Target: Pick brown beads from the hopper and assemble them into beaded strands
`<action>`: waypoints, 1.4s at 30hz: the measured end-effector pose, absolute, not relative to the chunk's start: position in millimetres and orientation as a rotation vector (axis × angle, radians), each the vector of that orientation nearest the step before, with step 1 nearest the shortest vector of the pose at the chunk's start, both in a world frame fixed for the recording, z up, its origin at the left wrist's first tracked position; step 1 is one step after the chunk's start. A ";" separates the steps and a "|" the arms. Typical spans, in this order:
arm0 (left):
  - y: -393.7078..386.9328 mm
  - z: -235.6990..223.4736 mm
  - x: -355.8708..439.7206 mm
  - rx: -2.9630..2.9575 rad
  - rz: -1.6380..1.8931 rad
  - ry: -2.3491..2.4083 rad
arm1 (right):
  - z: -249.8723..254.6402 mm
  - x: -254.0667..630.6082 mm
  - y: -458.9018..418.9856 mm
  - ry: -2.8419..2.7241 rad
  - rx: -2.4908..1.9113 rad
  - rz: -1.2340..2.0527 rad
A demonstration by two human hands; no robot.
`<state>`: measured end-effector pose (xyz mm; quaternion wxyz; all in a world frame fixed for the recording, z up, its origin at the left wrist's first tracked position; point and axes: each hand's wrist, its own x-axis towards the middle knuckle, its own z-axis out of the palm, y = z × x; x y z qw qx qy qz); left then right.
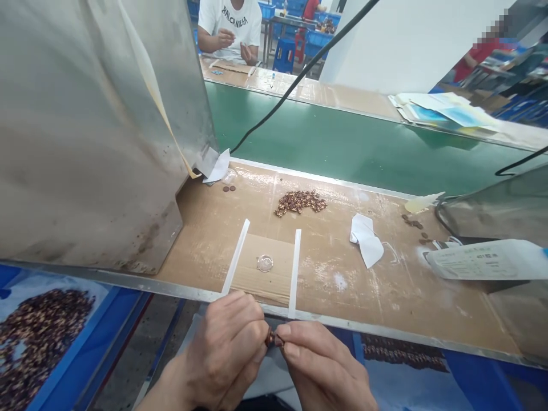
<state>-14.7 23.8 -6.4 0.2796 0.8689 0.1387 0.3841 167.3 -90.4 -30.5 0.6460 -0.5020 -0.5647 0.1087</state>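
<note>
Bare hands, left one [222, 354], right one [325, 365], short fingernails [283, 330], bare forearm [165, 388], dark garment [257, 404] along lower edge

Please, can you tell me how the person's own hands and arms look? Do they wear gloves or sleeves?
The left hand and the right hand are both bare, with no gloves, and I can see no ring or watch. The left forearm is bare too, with no sleeve in view. The lower edge of the picture cuts off the right arm.
</note>
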 end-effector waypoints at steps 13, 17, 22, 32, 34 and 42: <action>24.9 2.2 15.1 2.364 0.943 0.192 | -24.0 193.8 -86.1 -1.262 -0.956 0.154; 22.5 -0.5 24.8 2.355 0.894 0.151 | -24.8 203.5 -95.7 -1.285 -0.969 0.183; 22.7 3.9 39.4 2.409 0.833 0.146 | -27.8 213.3 -104.0 -1.235 -1.003 0.114; 17.1 5.5 67.0 2.448 0.838 0.081 | -29.2 226.9 -116.6 -1.151 -1.095 0.006; 15.8 5.1 69.8 2.434 0.842 0.063 | -29.8 228.3 -120.0 -1.136 -1.105 0.012; 16.5 7.5 79.5 2.450 0.788 0.029 | -33.8 232.2 -126.2 -1.054 -1.098 0.077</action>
